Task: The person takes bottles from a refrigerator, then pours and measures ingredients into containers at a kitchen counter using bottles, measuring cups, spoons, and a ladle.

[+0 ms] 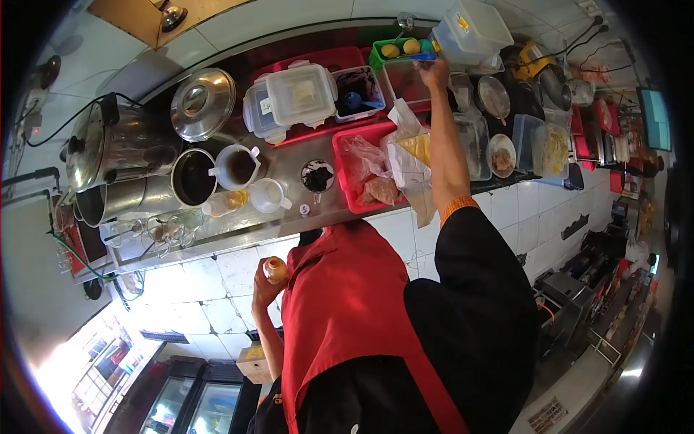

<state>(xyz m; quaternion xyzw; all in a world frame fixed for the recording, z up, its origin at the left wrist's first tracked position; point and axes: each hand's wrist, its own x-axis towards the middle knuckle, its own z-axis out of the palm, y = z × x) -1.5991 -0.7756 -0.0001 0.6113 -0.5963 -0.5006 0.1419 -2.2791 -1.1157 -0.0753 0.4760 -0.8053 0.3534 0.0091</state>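
My left hand (266, 292) is down beside the red apron, its fingers wrapped round a small round orange-and-cream jar (275, 269) with its top facing up. Across the counter, my right hand (434, 74) is stretched to the back, closed at a slim blue object (418, 56) whose kind I cannot make out. That object lies over the front rim of a green basket (376, 61) holding round yellow items (390, 51). Below the right hand is a clear-walled container (406, 85). My right forearm passes over a white packet with yellow contents (416, 148).
A red tray (345, 181) with plastic bags sits near the counter's front edge. To the left stand a measuring jug (237, 166), a dark-filled pot (194, 178) and a large steel pot (119, 148). Lidded tubs (300, 94) are behind. More containers (553, 148) line the right.
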